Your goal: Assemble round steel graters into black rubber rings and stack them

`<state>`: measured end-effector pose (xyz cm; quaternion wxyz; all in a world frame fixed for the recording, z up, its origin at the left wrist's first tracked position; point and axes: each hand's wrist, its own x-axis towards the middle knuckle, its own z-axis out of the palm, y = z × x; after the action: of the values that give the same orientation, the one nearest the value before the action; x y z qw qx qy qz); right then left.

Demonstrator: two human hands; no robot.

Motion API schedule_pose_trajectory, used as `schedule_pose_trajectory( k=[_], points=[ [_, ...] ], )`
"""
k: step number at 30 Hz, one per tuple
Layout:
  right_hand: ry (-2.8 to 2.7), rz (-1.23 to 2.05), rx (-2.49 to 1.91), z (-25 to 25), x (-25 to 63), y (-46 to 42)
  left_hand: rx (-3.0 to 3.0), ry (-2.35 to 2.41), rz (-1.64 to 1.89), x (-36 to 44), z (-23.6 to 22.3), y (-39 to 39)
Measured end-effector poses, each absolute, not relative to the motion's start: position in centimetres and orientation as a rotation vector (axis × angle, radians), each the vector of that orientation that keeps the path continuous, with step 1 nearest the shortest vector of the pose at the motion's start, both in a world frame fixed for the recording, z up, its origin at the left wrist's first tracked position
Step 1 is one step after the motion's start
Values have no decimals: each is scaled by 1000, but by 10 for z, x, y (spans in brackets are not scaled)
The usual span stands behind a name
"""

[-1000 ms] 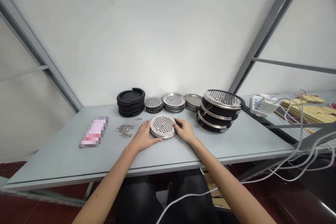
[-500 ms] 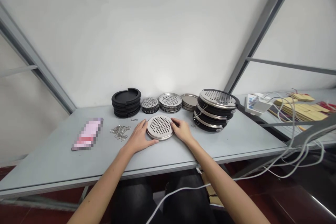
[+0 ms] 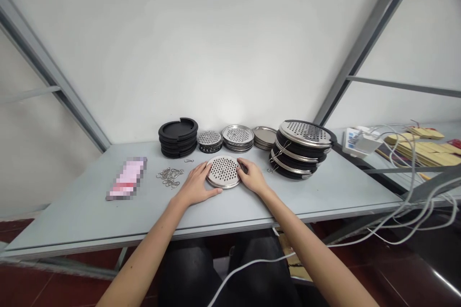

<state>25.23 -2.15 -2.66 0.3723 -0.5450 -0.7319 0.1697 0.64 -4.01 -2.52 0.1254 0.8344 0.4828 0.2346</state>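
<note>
A round metal disc with many small holes (image 3: 224,172), perhaps a grater plate, lies in a shiny rimmed dish on the table between my hands. My left hand (image 3: 197,186) grips its left edge, fingers curled at the rim and thumb reaching along the near side. Around the right edge my right hand (image 3: 253,178) is closed, with fingertips on the rim. Behind the disc stand a stack of small perforated discs (image 3: 210,138), a stack of larger rimmed perforated plates (image 3: 237,134) and a stack of plain metal dishes (image 3: 265,135).
Black round holders (image 3: 178,129) are stacked at the back left. Wire clips (image 3: 170,176) lie in a heap left of my hands. A tall stack of assembled graters (image 3: 306,135) stands right. A blurred phone-like object (image 3: 127,178) lies far left; white cables (image 3: 414,196) hang right.
The whole scene sits slightly further right as the camera turned. My left fingertips have come onto the disc's upper left rim; the disc stays between both hands.
</note>
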Motion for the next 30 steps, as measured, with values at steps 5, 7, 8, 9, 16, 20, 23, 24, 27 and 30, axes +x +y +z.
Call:
schedule_pose_trajectory(
  k=[5,7,8,9,16,20,23,24,27,30],
  points=[
    [-1953,401,-1350,-35,253,-18,2423,1431,697,8,-24,-40],
    [-1972,367,-1362,-36,252,-18,2403,1447,686,9,-23,-40],
    [-1981,350,-1366,-36,251,-19,2392,1453,680,10,-22,-40],
    [-1988,337,-1368,-36,251,-19,2384,1455,677,10,-22,-41],
    [-1978,337,-1364,-31,250,-22,2413,1437,657,7,-23,-40],
    [-1930,335,-1368,-29,249,-22,2449,1403,707,3,-18,-41],
    [-1877,307,-1405,-30,249,-23,2549,1347,824,1,-13,-42],
    [-1861,305,-1416,-30,249,-23,2566,1349,859,1,-11,-42],
    [-1833,312,-1427,-31,250,-23,2561,1344,919,1,-10,-41],
    [-1836,323,-1416,-32,250,-24,2534,1306,926,3,-11,-40]
  ],
)
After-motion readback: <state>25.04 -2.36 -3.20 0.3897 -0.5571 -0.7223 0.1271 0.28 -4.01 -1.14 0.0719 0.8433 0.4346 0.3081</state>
